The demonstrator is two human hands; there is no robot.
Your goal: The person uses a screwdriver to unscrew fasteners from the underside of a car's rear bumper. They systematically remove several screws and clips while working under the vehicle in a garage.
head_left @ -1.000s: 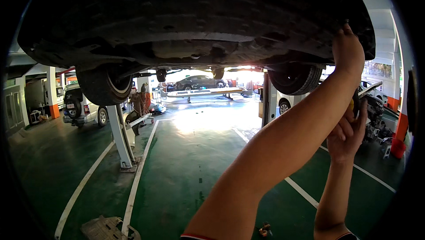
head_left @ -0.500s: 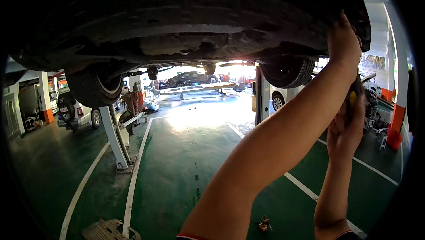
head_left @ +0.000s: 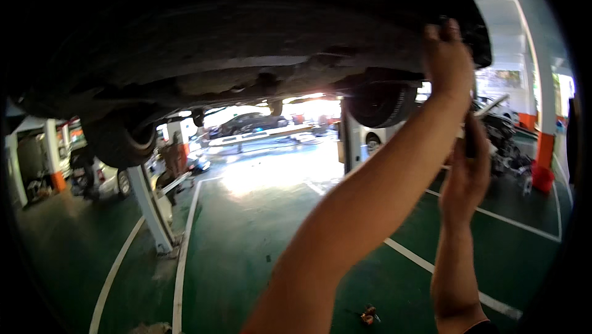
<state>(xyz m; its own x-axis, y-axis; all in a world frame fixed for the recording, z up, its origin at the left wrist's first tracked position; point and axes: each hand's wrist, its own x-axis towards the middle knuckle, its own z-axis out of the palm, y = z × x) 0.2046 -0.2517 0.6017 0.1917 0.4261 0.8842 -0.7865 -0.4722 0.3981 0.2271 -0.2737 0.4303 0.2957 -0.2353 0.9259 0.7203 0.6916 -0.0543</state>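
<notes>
Left hand (head_left: 450,65) up at the edge of the raised car's underside (head_left: 246,41), fingertips slightly parted; too dark to tell if they pinch anything. Right hand (head_left: 465,177) below, wrapped round a dark tool (head_left: 471,141). Best: brace left, keep tool square.

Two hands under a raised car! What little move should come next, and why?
Perhaps raise the right hand slightly toward the left hand: the left is up at the car's underside near its edge, while the right, lower down, seems to hold a dark, blurred object.
</notes>
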